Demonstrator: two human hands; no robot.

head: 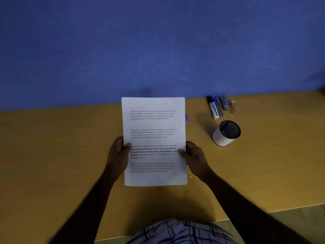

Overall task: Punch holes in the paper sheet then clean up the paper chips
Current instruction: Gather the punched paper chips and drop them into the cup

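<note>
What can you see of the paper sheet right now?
The paper sheet is white, in portrait orientation, and looks flat and uncreased. It is printed with four short text blocks, the third partly bold. No punched holes show. It is held up over the yellow table, facing the camera. The left hand pinches its left edge and the right hand its right edge, thumbs on the front.

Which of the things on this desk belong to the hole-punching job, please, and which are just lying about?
For the job: paper sheet, gripped at its sides by left hand and right hand; purple object behind its right edge, perhaps the punch, mostly hidden.
Lying about: markers and pens; small bottle; white cup.
</note>
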